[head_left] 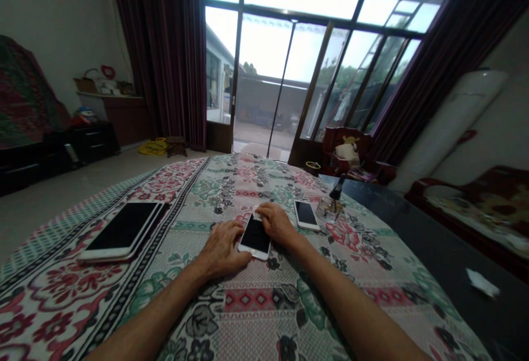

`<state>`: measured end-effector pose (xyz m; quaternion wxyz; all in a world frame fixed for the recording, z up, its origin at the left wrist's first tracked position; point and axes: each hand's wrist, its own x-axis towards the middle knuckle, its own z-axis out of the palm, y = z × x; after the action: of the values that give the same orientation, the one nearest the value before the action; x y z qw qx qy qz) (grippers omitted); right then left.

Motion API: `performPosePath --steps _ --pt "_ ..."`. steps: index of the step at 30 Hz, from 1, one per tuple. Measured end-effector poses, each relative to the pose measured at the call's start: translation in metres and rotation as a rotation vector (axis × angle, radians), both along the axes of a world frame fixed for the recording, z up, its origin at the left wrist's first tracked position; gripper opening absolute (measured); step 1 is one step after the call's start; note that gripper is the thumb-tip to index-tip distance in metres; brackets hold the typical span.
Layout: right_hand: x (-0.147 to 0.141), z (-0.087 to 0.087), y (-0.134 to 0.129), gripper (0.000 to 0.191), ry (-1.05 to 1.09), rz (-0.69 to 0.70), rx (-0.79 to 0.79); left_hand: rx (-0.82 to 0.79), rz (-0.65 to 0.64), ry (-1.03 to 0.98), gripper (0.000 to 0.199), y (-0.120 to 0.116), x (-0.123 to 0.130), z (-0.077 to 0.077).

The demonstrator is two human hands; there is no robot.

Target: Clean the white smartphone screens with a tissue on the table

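A white phone with a dark screen (255,235) lies on the patterned tablecloth (248,328) between my hands. My left hand (223,248) rests along its left side, thumb at the bottom edge, fingers apart near the upper left edge. At the phone's top, my right hand (273,222) has its fingers bent together over a small whitish thing that is mostly hidden. A second, smaller white phone (306,214) lies to the right. Beside it stands a clear glass container (330,208) with a black-handled brush or tool (338,187) in it.
Stacked white tablets (122,230) lie at the left of the table. A dark surface (433,262) on the right bears a crumpled white tissue (482,283). Beyond the table are a wooden chair (347,143), a yellow object on the floor (152,146) and glass doors.
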<state>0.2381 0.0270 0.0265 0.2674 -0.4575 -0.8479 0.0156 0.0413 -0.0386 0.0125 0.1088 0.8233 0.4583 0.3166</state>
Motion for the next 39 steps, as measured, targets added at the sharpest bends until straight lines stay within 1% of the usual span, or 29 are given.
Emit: performPosePath --steps 3,5,7,9,12,16,18,20,23,24,26,30,35,37,39 --pt "-0.002 0.000 0.007 0.032 -0.029 -0.062 -0.010 0.011 -0.026 0.006 0.037 0.004 -0.004 -0.003" --pt "-0.003 0.000 0.004 0.031 -0.038 -0.091 -0.003 0.012 -0.054 0.001 0.038 0.006 -0.007 -0.004" --pt "-0.003 0.000 -0.002 0.030 -0.032 -0.081 0.012 0.014 -0.086 -0.009 0.038 0.009 -0.010 -0.004" --pt "-0.004 0.001 -0.012 0.031 -0.021 -0.031 0.016 0.014 -0.116 -0.024 0.036 0.010 -0.013 -0.003" --pt "-0.006 0.007 -0.025 0.032 -0.027 0.049 -0.024 0.000 -0.132 -0.054 0.034 0.012 -0.015 -0.002" --pt "-0.009 0.025 -0.037 0.032 -0.091 0.153 -0.172 -0.021 -0.128 -0.088 0.032 0.014 -0.018 -0.003" --pt "-0.009 0.035 -0.041 0.032 -0.132 0.247 -0.250 -0.027 -0.128 -0.098 0.031 0.014 -0.018 -0.002" --pt "-0.008 0.041 -0.042 0.033 -0.168 0.329 -0.291 -0.036 -0.135 -0.096 0.028 0.013 -0.018 0.000" --pt "-0.007 0.040 -0.037 0.036 -0.167 0.356 -0.289 -0.053 -0.146 -0.084 0.024 0.012 -0.018 0.003" --pt "-0.007 0.038 -0.034 0.037 -0.160 0.339 -0.275 -0.058 -0.144 -0.082 0.024 0.012 -0.018 0.004" --pt "-0.008 0.031 -0.027 0.035 -0.145 0.262 -0.219 -0.064 -0.140 -0.079 0.025 0.011 -0.018 0.005" --pt "-0.010 0.017 -0.013 0.028 -0.084 0.033 -0.078 -0.068 -0.134 -0.074 0.025 0.010 -0.017 0.005" --pt "-0.009 0.008 -0.004 0.026 -0.012 -0.162 -0.027 -0.071 -0.142 -0.062 0.024 0.009 -0.017 0.009" --pt "-0.007 0.007 -0.002 0.026 0.007 -0.191 -0.021 -0.067 -0.141 -0.058 0.024 0.009 -0.017 0.009" --pt "-0.006 0.006 -0.004 0.027 -0.005 -0.156 -0.029 -0.064 -0.129 -0.062 0.025 0.010 -0.017 0.008"
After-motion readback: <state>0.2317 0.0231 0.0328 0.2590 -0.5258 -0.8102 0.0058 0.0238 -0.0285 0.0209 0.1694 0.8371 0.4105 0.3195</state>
